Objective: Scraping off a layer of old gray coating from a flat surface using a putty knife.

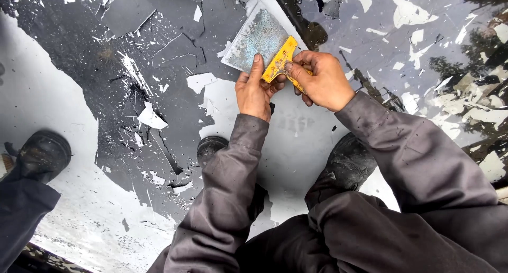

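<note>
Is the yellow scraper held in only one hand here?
No: both the left hand and the right hand grip the yellow scraper against the peeling grey surface.

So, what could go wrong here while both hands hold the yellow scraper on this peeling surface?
1. The left hand has its fingers pressed right beside the blade end of the yellow scraper, which the right hand grips; a slip could probably cut them.
2. The lifted film piece may tear into small flakes like those already scattered around.
3. The person's boots stand on the stripped white area; loose flakes might be slippery.
</note>
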